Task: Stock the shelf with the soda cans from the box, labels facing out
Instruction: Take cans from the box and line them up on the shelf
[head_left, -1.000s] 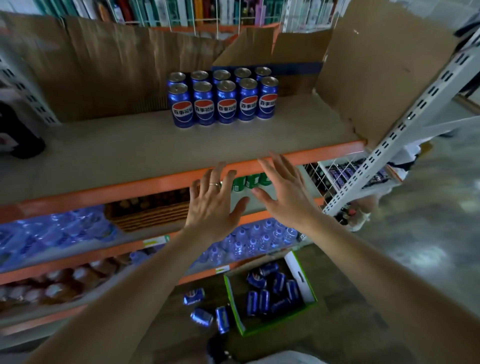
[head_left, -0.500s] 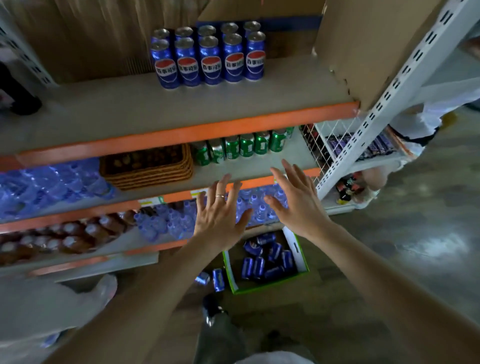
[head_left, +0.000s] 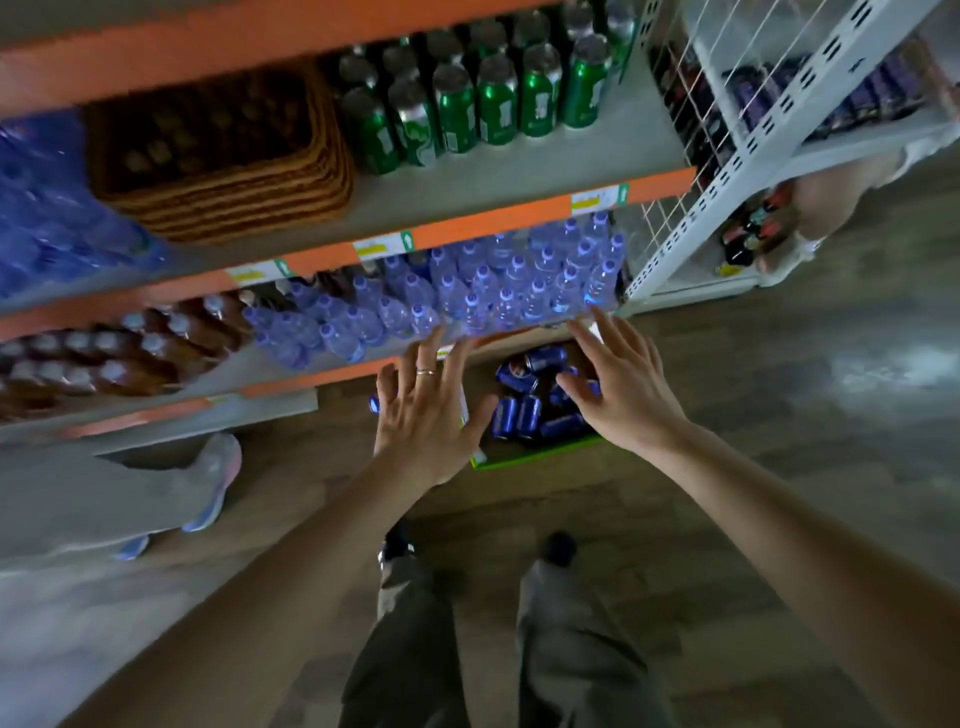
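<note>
Down on the floor stands a green-edged box (head_left: 540, 453) holding several blue soda cans (head_left: 524, 417) lying on their sides. My left hand (head_left: 427, 415) hovers above the box's left edge, fingers spread and straight, a ring on one finger, holding nothing. My right hand (head_left: 621, 387) hovers over the box's right side, fingers also spread, holding nothing. A loose blue can (head_left: 374, 403) peeks out left of my left hand. The top shelf with the stocked blue cans is out of view.
The orange-edged shelving (head_left: 498, 223) carries green cans (head_left: 498, 101), a wicker basket (head_left: 218, 150), clear water bottles (head_left: 498, 291) and brown bottles (head_left: 119, 348). A white rack upright (head_left: 727, 187) stands at right. Another person's leg and shoe (head_left: 208, 488) are at left. My own legs are below.
The view has tilted down from the top shelf toward the floor. Both hands, still spread and holding nothing, have lowered from the shelf edge to just above the box.
</note>
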